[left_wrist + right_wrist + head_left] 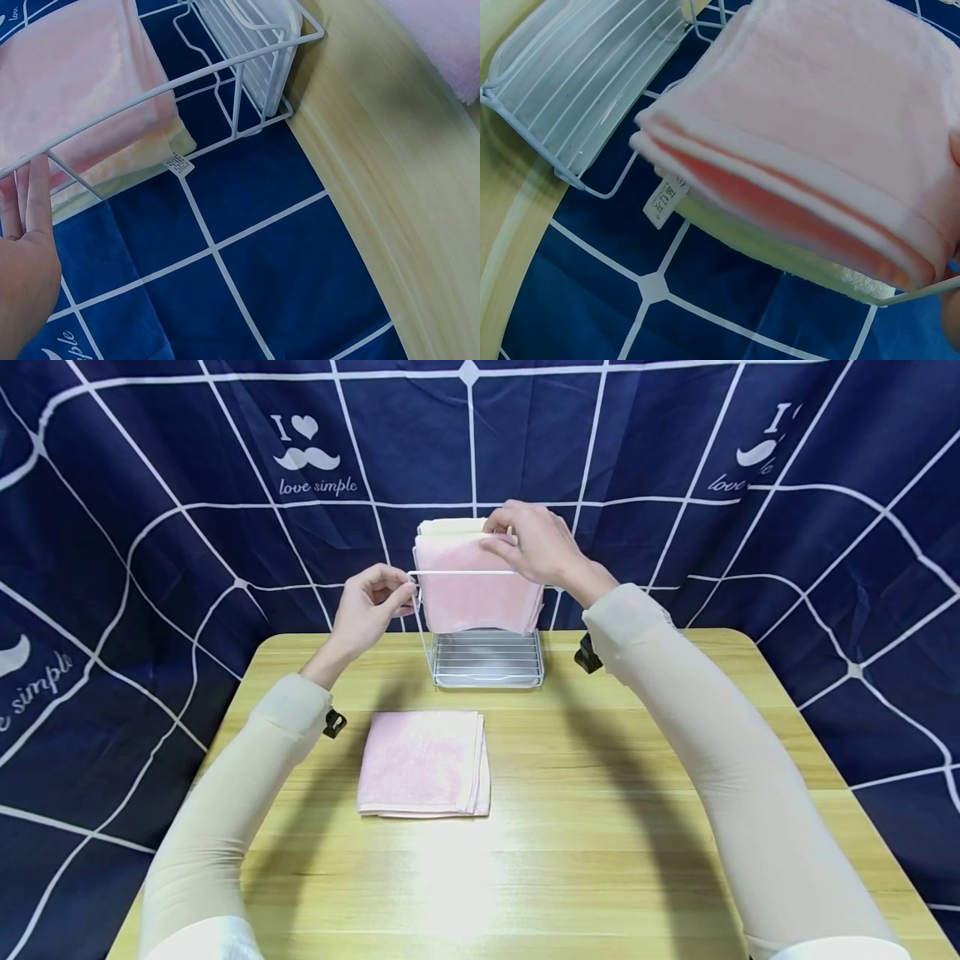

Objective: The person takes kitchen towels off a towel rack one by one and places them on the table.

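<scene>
A white two-tier wire rack (487,682) stands at the back of the table. My left hand (371,602) grips the rack's upper left corner, its fingers at the top rail (202,71) in the left wrist view. With thumb and fingers, my right hand (536,539) pinches the top of a folded pink towel (476,602) in the rack's upper part. Behind the pink one is a folded pale yellow towel (450,526), its yellow-green edge (772,251) showing below the pink folds in the right wrist view. A white label (665,201) hangs from the stack.
Another folded pink towel (420,764) lies flat on the wooden table (585,860), in front of the rack and a little left. A slatted tray forms the rack's lower tier. Dark blue cloth with white lines (652,435) hangs close behind the rack and along both sides.
</scene>
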Motion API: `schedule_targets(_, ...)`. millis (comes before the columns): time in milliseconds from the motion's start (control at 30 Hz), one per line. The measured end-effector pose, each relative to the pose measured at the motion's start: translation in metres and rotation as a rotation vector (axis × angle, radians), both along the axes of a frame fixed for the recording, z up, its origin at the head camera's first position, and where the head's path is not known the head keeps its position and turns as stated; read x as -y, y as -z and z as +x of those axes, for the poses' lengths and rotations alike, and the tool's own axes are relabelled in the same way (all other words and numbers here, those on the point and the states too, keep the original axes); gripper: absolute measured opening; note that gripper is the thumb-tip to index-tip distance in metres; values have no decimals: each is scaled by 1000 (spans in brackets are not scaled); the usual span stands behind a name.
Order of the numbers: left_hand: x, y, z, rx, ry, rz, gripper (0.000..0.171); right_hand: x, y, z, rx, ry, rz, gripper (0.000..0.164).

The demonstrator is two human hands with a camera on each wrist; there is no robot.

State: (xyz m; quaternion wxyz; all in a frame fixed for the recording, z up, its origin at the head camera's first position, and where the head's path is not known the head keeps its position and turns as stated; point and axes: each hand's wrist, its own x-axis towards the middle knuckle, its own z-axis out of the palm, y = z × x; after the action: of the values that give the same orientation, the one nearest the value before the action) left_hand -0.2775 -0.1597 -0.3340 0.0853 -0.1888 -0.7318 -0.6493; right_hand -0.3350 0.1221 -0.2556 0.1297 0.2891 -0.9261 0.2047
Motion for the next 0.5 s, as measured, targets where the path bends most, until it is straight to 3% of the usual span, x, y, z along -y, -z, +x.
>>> schedule_targets(500, 0, 1, 2, 11, -14, 5, 14, 0, 1, 5, -80, 1, -80, 30)
